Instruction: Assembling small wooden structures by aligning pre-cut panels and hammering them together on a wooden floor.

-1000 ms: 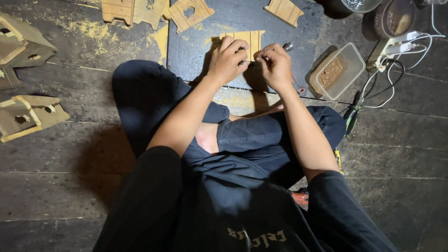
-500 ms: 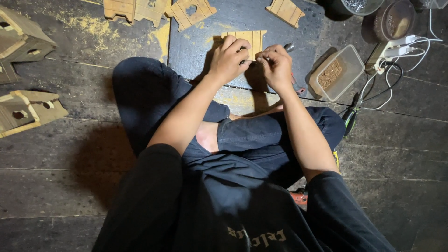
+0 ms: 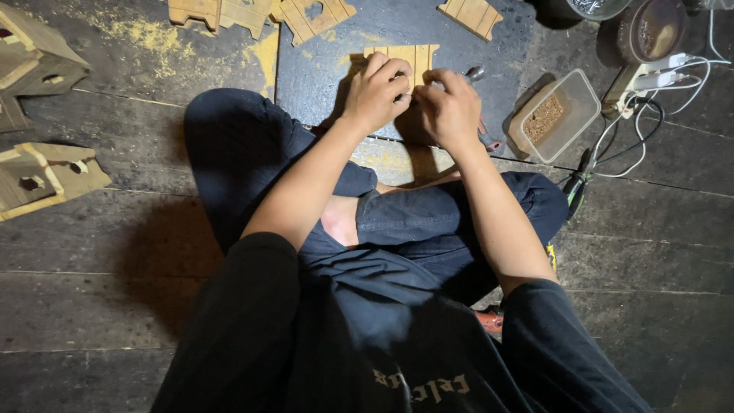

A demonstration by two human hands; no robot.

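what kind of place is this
Probably a small home woodcraft workshop, worked on the floor. Both hands, left and right, rest on a slatted wood panel; sawdust lies on the planks, and unfinished birdhouses sit nearby.

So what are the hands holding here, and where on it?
Both the left hand and right hand grip the slatted wooden panel at its near edge; the exact finger hold is hidden.
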